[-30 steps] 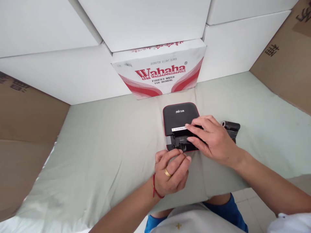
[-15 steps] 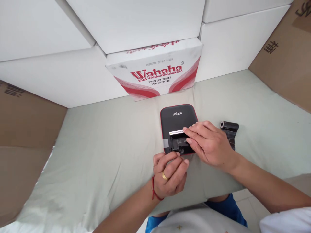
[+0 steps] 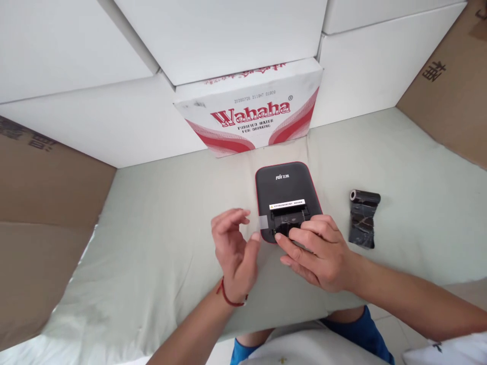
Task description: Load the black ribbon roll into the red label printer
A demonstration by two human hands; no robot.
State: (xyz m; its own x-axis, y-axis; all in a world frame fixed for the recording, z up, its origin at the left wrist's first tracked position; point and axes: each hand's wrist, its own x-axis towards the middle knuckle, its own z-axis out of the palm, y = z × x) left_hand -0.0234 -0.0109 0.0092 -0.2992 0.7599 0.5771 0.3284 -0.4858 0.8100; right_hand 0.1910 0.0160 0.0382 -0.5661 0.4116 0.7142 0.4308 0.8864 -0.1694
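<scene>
The black device [image 3: 286, 185] sat on the cloth-covered counter [image 3: 160, 218], in front of the Wahaha carton [image 3: 262, 134]; its open compartment [image 3: 272, 218] held shiny black film [image 3: 286, 221]; my right hand [image 3: 323, 248] had fingers at the near edge, whether gripping I couldn't tell; my left hand [image 3: 236, 253], thumb and fingers apart, was beside the grey strip [image 3: 264, 222]; a black roll [image 3: 366, 197] lay off to the right.

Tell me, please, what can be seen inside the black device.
Dark, glossy material shows where the black device is open. The right hand covers the near right part, so what lies there cannot be seen; whatever else is inside is enclosed and hidden.
</scene>
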